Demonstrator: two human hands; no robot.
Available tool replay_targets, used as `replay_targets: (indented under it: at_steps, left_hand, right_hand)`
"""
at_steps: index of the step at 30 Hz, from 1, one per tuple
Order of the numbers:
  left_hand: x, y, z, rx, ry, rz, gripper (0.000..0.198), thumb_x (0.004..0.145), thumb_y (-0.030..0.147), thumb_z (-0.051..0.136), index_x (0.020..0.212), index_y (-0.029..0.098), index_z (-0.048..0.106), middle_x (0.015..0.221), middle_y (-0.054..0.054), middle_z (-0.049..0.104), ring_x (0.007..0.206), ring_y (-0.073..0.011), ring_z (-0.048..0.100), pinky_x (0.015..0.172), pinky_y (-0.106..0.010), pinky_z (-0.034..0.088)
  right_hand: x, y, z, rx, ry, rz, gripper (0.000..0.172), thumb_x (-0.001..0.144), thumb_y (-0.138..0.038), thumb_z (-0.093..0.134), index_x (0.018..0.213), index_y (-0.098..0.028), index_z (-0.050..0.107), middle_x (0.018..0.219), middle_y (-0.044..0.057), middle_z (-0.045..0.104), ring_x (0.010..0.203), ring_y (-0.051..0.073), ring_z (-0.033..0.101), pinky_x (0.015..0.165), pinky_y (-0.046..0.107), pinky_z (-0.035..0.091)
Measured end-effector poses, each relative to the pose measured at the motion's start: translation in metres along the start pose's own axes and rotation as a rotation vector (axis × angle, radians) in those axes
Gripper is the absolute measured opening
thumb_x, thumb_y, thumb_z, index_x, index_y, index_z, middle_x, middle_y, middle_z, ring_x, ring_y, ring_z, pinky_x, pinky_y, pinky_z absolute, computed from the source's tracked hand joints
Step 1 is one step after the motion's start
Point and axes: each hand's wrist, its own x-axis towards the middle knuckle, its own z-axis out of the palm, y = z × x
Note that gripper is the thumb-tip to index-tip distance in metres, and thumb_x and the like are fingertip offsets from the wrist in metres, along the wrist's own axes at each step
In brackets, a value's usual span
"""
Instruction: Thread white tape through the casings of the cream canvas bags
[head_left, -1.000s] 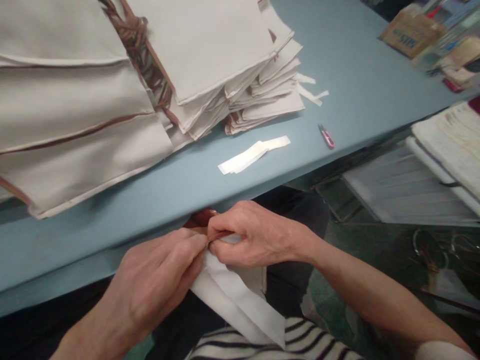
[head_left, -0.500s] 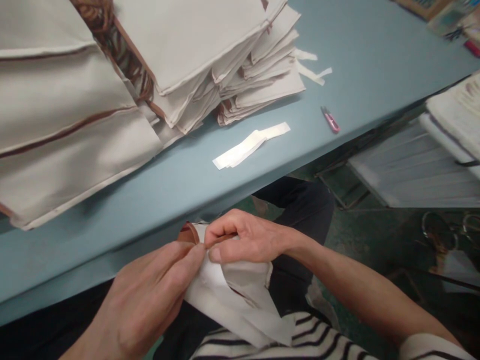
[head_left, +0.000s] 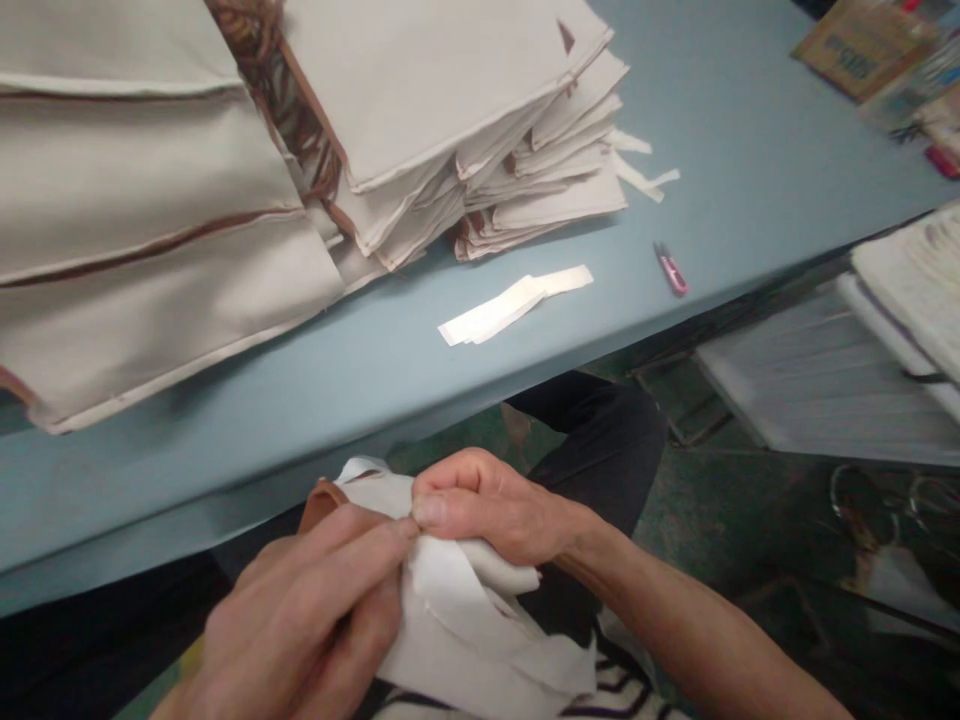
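Note:
Over my lap, my left hand [head_left: 300,600] and my right hand [head_left: 487,505] meet, thumbs and fingers pinched on one piece of off-white fabric [head_left: 450,640] with brown trim. The fabric hangs below the fingers toward my striped shirt. A brown edge [head_left: 324,495] of it curls up beside my left hand. The exact spot between the fingertips is hidden. On the table ahead lie white strips [head_left: 517,303], overlapping each other, and pink-handled thread snips [head_left: 670,270].
A stack of off-white fabric pieces [head_left: 450,90] with brown edging stands on the blue table [head_left: 735,110]. More such pieces [head_left: 142,190] lie at the left, with brown cords between. A cardboard box [head_left: 862,50] is at the far right. White material [head_left: 919,270] sits beyond the table's near edge.
The view has shifted, so the table things appear slightly more to the right. My hands have turned a little on the fabric, and its brown edge now shows further left. Both hands still pinch it.

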Motion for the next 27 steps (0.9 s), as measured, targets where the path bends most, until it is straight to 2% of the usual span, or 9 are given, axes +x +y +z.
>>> replay_targets:
  at_steps: [2,3,6,9,13,17,19,22,27]
  left_hand:
    - [-0.001,0.0,-0.001,-0.073,0.048,-0.017,0.022,0.105,0.029,0.058,0.123,0.03,0.071,0.09,0.001,0.08,0.068,-0.0155,0.077,0.065,-0.022,0.06]
    - [-0.001,0.0,-0.002,-0.118,0.062,-0.022,0.028,0.102,0.027,0.061,0.129,0.029,0.067,0.091,0.0,0.08,0.069,-0.016,0.078,0.064,-0.021,0.061]
    - [0.004,0.001,-0.007,-0.263,0.019,-0.001,0.035,0.098,0.023,0.064,0.132,0.03,0.061,0.09,0.002,0.078,0.072,-0.0161,0.078,0.061,-0.018,0.06]
    - [0.012,0.006,-0.014,-0.405,-0.063,-0.037,0.012,0.105,0.027,0.057,0.113,0.03,0.066,0.083,0.005,0.074,0.064,-0.0121,0.07,0.055,-0.016,0.054]
    - [0.019,0.006,-0.017,-0.488,-0.23,-0.161,0.044,0.115,0.036,0.038,0.077,0.024,0.056,0.069,0.005,0.06,0.059,-0.0113,0.055,0.054,-0.019,0.046]
    - [0.023,-0.005,-0.01,-0.566,-0.31,-0.127,0.055,0.116,0.049,0.035,0.068,0.023,0.043,0.064,0.005,0.046,0.057,-0.0124,0.045,0.054,-0.023,0.041]
    - [0.024,-0.01,-0.004,-0.56,-0.284,-0.017,0.059,0.117,0.053,0.033,0.067,0.022,0.04,0.06,0.006,0.042,0.055,-0.0122,0.041,0.053,-0.024,0.036]
    - [0.025,-0.013,0.01,-0.505,-0.121,0.097,0.066,0.115,0.062,0.033,0.063,0.022,0.039,0.054,0.006,0.04,0.05,-0.0118,0.039,0.052,-0.027,0.032]
    - [0.024,-0.008,0.041,-0.493,0.093,-0.014,0.076,0.103,0.083,0.04,0.056,0.023,0.039,0.051,0.003,0.043,0.047,-0.0141,0.043,0.05,-0.029,0.037]
  right_hand:
    - [-0.004,-0.006,0.001,-0.073,0.007,-0.009,0.057,0.076,-0.062,0.091,0.066,-0.018,0.056,0.057,-0.01,0.044,0.05,0.005,0.031,0.045,0.021,0.025]
    - [-0.006,-0.01,0.001,-0.124,0.013,-0.01,0.057,0.076,-0.062,0.091,0.066,-0.018,0.056,0.057,-0.01,0.043,0.05,0.005,0.03,0.045,0.021,0.023]
    - [-0.012,-0.02,0.002,-0.271,0.015,-0.024,0.057,0.079,-0.063,0.088,0.064,-0.019,0.054,0.056,-0.01,0.037,0.052,0.006,0.027,0.046,0.022,0.022]
    - [-0.016,-0.025,0.004,-0.397,0.0,-0.075,0.049,0.087,-0.054,0.082,0.066,-0.019,0.056,0.057,-0.009,0.034,0.054,0.007,0.028,0.049,0.022,0.025]
    - [-0.02,-0.026,0.008,-0.638,-0.005,-0.228,0.025,0.093,-0.03,0.066,0.071,-0.017,0.063,0.06,-0.008,0.045,0.055,0.007,0.036,0.054,0.021,0.033]
    - [-0.02,-0.023,0.012,-0.882,0.022,-0.506,0.015,0.082,-0.013,0.061,0.068,-0.017,0.061,0.063,-0.006,0.053,0.055,0.006,0.044,0.055,0.019,0.035]
    - [-0.017,-0.019,0.015,-0.857,0.013,-0.563,0.016,0.08,-0.01,0.061,0.066,-0.017,0.058,0.061,-0.007,0.05,0.053,0.005,0.042,0.053,0.019,0.033]
    - [-0.012,-0.009,0.019,-0.612,-0.014,-0.496,0.022,0.083,-0.016,0.064,0.064,-0.019,0.055,0.054,-0.009,0.041,0.047,0.005,0.033,0.047,0.019,0.028]
    - [-0.001,0.013,0.028,-0.247,-0.02,-0.363,0.037,0.085,-0.043,0.077,0.064,-0.021,0.056,0.055,-0.006,0.046,0.048,0.008,0.035,0.047,0.024,0.029]
